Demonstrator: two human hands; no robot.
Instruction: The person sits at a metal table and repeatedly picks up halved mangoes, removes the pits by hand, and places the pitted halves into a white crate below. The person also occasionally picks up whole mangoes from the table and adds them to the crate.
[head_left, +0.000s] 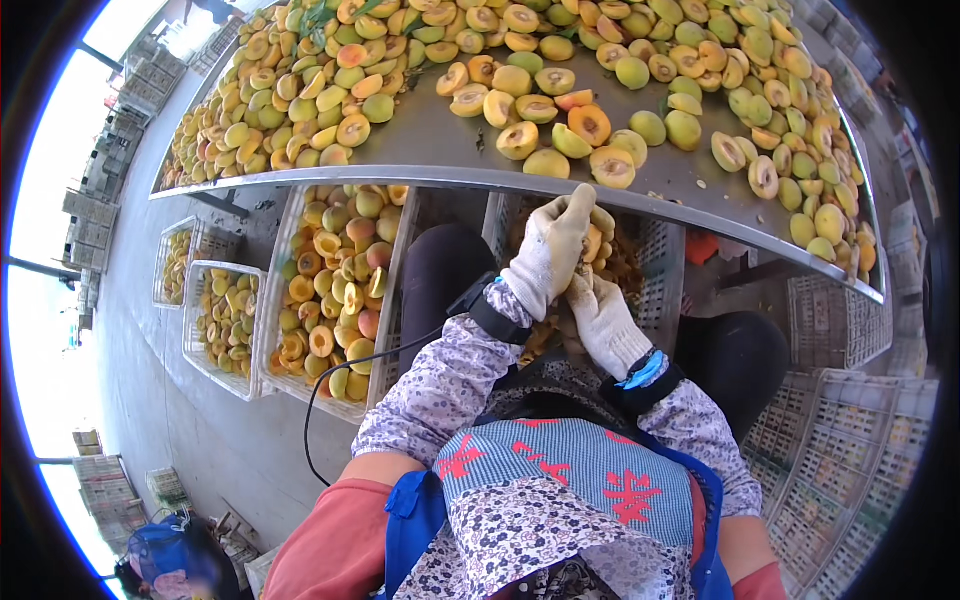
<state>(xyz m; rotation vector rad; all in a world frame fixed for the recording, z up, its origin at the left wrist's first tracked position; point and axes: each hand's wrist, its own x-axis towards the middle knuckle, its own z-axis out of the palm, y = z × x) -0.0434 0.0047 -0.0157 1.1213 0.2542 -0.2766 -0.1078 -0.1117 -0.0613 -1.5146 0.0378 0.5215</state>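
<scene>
Over a plastic crate between my knees, my left hand in a pale knit glove grips a yellow peach half. My thumb and fingers partly cover the fruit. My right hand, gloved too, is just below, its fingertips bent together at the fruit's lower edge. Whether a small tool is between those fingers is hidden. Cut peach halves lie on the metal table beyond my hands, some cut side up with the stone or its hollow showing.
The table's raised metal rim runs just beyond my hands. On my left stands a crate of peach halves, with a smaller filled crate beside it. Stacked crates stand at right. A cable hangs from my left wrist. Another person is at lower left.
</scene>
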